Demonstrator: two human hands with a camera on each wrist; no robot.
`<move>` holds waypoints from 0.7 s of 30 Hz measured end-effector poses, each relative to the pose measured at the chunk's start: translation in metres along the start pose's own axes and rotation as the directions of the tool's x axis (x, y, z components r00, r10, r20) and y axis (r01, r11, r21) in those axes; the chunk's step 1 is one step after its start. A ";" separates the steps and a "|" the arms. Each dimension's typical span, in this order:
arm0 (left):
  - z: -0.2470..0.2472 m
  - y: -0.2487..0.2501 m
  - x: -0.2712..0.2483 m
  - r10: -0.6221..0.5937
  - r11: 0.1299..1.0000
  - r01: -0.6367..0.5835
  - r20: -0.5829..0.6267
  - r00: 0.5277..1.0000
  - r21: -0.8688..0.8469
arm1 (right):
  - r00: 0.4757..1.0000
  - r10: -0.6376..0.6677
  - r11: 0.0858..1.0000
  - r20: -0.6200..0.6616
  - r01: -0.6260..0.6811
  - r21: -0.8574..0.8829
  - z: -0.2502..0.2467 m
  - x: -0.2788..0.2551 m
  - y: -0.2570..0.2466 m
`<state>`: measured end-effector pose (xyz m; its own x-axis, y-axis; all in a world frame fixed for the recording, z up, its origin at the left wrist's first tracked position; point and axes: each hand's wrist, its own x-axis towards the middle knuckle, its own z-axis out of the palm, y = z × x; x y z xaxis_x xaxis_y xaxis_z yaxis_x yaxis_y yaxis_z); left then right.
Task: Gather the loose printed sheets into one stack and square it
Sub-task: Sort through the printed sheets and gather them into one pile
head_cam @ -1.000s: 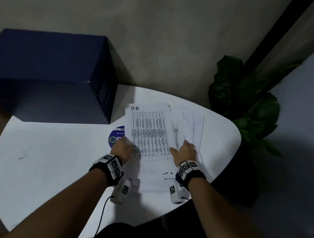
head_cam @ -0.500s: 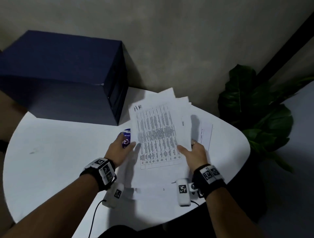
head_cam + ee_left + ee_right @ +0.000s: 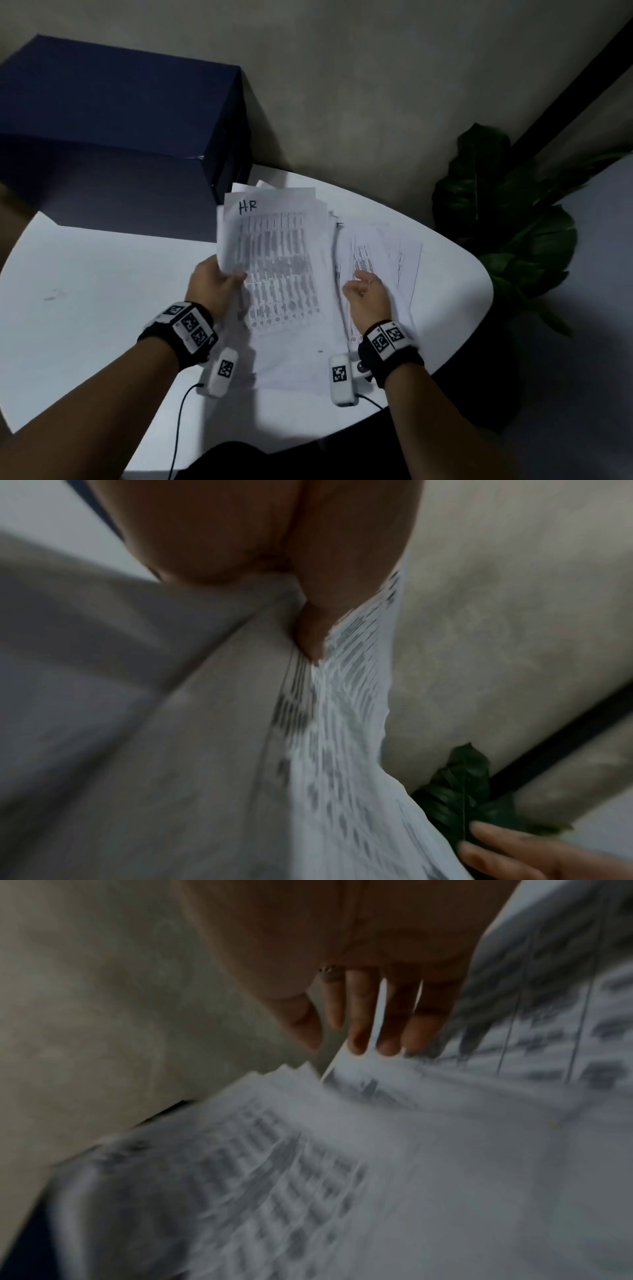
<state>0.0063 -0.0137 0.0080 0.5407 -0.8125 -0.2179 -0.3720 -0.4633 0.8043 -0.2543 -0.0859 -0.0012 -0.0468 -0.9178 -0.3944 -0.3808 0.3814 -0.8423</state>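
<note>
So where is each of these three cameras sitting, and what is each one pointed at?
Head: worn on the head, looking down at the white table, the printed sheets and both forearms.
Left wrist: on the left wrist, looking along the left hand gripping the sheets' edge; blurred.
Right wrist: on the right wrist, looking along the right hand, fingers on the sheets; blurred.
Shared: head and left wrist both show the plant.
</note>
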 end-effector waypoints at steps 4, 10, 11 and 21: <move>-0.039 -0.002 -0.008 0.296 0.954 -0.286 -0.124 0.947 0.094 | 0.971 -0.031 0.912 -0.239 -0.070 -0.403 -0.004 -0.003 0.019; -0.060 0.003 -0.004 0.202 0.979 -0.204 -0.146 0.968 -0.002 | 0.992 0.086 0.570 -0.089 -0.122 -0.812 0.045 -0.005 0.029; -0.060 0.005 -0.003 0.164 0.985 -0.170 -0.134 0.977 -0.031 | 0.990 0.103 0.582 -0.092 -0.135 -0.802 0.047 -0.003 0.027; -0.067 0.016 0.000 0.110 0.984 -0.124 -0.119 0.987 -0.124 | 0.996 0.081 0.852 -0.040 -0.090 -0.516 0.013 0.016 0.011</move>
<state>0.0504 0.0023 0.0580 0.5826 -0.8104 -0.0611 -0.3400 -0.3113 0.8874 -0.2471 -0.0951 -0.0215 -0.1142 -0.8876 -0.4462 -0.7970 0.3500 -0.4922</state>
